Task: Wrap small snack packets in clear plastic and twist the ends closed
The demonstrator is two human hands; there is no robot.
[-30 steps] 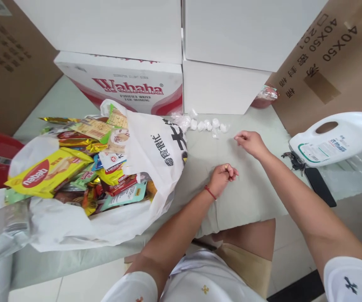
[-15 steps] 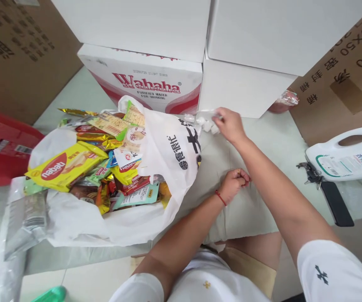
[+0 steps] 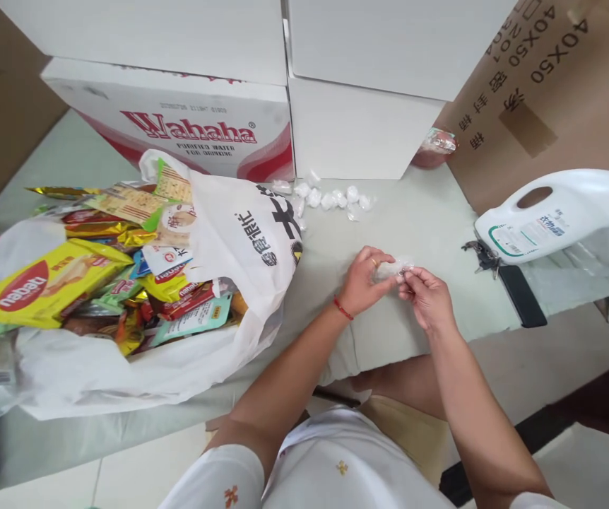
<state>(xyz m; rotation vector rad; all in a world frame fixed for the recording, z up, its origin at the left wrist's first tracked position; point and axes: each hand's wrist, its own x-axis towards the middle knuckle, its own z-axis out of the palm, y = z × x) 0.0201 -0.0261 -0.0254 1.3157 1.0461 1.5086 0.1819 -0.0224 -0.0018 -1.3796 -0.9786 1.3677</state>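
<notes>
My left hand [image 3: 365, 283], with a red cord at the wrist, curls its thumb and fingers around one end of a small crumpled clear plastic bag [image 3: 388, 268]. The other end is pinched between the thumb and fingers of my right hand [image 3: 429, 297]. Both hands are close together, just over the pale green cloth [image 3: 336, 339] on the table. Beyond them lies a loose row of small white bundles [image 3: 328, 200] in clear plastic. What the bag holds, if anything, is too small to make out.
A white shopping bag [image 3: 251, 311] full of snack packets, with a yellow wafer pack [image 3: 50, 283] on top, lies at left. White cartons [image 3: 357, 127] and a Wahaba-style water box [image 3: 193, 127] stand behind. Right are a white detergent bottle [image 3: 559, 212], keys [image 3: 482, 256] and a phone [image 3: 521, 295].
My right hand has drawn back from the white bundles towards me. My left hand has come up to meet it, and both now hold the clear plastic bag. The view has shifted right.
</notes>
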